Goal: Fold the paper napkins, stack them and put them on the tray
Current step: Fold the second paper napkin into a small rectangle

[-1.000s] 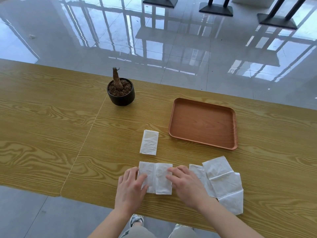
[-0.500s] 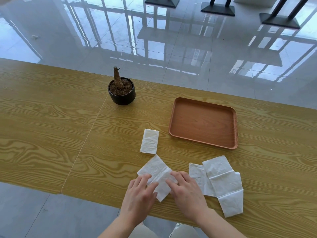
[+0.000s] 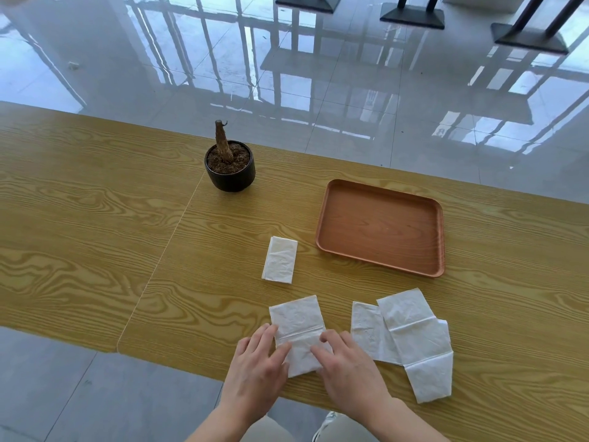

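Fingers of both hands lay nearly flat on the near half of the half-folded napkin, my left hand on its left edge and my right hand on its right, pinning it to the wooden table rather than gripping it. To fold well, I judged I should bring the near edge up onto the far edge, square the corners, then run a fingertip along the crease across its middle. Just right of my right hand lay the unfolded napkins, overlapping; I counted at least two, though I could not tell the exact number. Beyond my hands sat one finished folded napkin, alone. Farther right was one brown tray, holding nothing yet. Farthest, one small black plant pot.
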Available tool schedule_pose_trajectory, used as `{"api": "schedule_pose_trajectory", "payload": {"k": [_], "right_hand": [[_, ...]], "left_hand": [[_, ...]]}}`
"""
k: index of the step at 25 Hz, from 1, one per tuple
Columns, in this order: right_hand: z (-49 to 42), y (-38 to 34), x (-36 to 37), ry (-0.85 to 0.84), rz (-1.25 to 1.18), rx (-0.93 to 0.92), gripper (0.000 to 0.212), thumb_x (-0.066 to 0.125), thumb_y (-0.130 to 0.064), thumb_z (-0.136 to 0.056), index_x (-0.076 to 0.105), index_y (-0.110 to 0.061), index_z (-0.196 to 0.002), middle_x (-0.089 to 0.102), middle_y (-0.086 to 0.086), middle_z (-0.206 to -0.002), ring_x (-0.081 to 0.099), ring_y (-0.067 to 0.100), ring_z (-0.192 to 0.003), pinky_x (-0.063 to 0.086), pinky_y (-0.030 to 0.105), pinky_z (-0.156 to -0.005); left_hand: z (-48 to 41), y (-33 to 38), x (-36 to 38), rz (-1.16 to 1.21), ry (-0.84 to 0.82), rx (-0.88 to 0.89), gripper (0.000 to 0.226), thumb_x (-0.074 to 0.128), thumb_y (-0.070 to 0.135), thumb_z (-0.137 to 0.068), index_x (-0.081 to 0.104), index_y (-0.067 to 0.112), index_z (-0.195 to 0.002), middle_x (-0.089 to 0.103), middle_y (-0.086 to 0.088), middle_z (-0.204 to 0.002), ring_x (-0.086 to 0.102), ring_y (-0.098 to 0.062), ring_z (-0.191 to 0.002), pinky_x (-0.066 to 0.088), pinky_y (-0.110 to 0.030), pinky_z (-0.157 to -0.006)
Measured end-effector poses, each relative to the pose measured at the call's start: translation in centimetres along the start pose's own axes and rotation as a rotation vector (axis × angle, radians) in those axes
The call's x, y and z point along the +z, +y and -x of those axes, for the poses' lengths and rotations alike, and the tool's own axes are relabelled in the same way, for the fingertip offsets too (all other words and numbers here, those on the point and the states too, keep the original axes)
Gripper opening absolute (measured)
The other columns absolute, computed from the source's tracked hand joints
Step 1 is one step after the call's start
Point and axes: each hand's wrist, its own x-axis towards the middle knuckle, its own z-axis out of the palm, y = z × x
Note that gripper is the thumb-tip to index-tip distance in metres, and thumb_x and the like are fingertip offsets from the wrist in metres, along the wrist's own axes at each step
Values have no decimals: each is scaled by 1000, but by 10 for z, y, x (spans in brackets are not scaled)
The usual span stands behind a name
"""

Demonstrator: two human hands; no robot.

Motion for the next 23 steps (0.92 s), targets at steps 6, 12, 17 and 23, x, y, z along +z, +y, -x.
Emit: {"api": "schedule_pose_trajectory", "payload": {"k": [6,12,17,23], "right_hand": [[5,5,-5,14,43,-20,20,63,-15,-79,66,-21,-97,62,-1,-98,59,22,-85,55,33,-68],[3,9,-8,-45,-51,19,21,54,-34,-91,63,-24,-107,55,-7,-103,51,17,-96,52,32,-78],[-58,30,-26,124,-130,168,28,56,-33,-98,60,-24,-124,57,-8,-115,50,17,-106,50,31,-86],[-93,37,-31,7,-55,150,27,59,-31,-96,60,-19,-120,50,-2,-115,47,19,-108,51,34,-84]], "left_hand": [[-7,1,1,-25,22,131,20,60,25,-83,67,24,-102,65,-9,-125,61,-27,-119,51,-42,-83],[-34,4,-12,101,16,51,6,68,23,-83,65,21,-77,65,-5,-120,61,-24,-115,50,-39,-80],[-61,-2,-22,297,75,-283,31,72,26,-87,66,16,-116,60,0,-110,56,-22,-100,50,-36,-85],[-93,-6,-29,217,-93,-353,30,71,37,-86,63,22,-112,48,5,-105,46,-14,-100,49,-29,-84]]}}
